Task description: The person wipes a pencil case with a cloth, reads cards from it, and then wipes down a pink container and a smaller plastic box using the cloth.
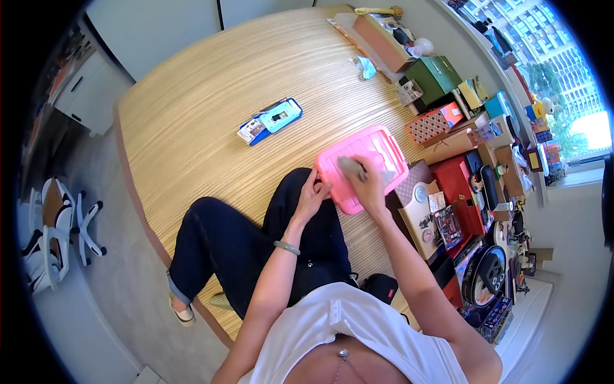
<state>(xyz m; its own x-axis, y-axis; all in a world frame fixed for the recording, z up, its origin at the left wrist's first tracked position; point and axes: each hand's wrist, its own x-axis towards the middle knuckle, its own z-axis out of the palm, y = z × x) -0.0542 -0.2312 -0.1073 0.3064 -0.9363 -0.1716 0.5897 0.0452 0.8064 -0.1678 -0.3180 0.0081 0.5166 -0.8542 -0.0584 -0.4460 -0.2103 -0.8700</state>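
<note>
A pink plastic storage box with its lid (pixel 359 146) on sits tilted beside my knee on the striped mat. My left hand (pixel 312 193) grips the box's near left edge, its fingers bent and its thumb by the rim. Over the lid, my right hand (pixel 369 185) is closed on a crumpled grey cloth (pixel 350 168). Part of the cloth is hidden by the fingers, and a pale end shows at the right of the hand.
A blue pouch or case (pixel 279 116) with a small packet lies farther out on the mat (pixel 198 96). A face mask (pixel 366 68) lies near the back. Boxes, including a green box (pixel 435 77) and a red box (pixel 457 192), crowd the right side. A black case (pixel 380 288) is by my hip.
</note>
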